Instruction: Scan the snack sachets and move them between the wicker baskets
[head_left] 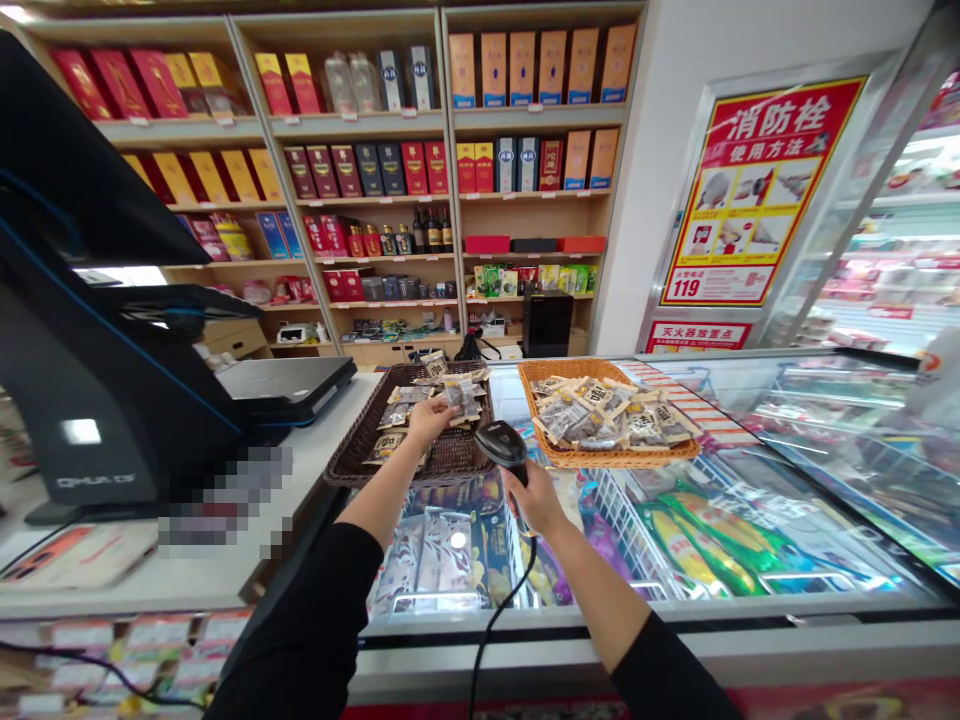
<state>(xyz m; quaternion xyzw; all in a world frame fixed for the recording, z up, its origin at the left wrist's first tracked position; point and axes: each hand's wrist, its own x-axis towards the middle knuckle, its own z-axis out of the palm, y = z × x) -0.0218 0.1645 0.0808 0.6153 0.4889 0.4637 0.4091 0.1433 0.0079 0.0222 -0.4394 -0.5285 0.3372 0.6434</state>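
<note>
My left hand [430, 420] is over the dark brown wicker basket [346, 462], its fingers closed on the edge of a small snack packet [462, 396]. Other such packets lie loosely in that basket. My right hand [535, 502] is wrapped round the handle of a black corded barcode scanner [501, 442]. The scanner's head sits close to the brown basket's right edge, and its cable hangs down in front of the freezer. Right of the scanner stands an orange wicker basket [619, 459], heaped with similar packets [592, 405].
Both baskets rest on a glass-topped chest freezer [750, 470] holding bagged goods. To the left, a counter [315, 450] carries a black checkout terminal [97, 400] and a flat scale [292, 385]. Shelves of boxed bottles [360, 170] stand behind.
</note>
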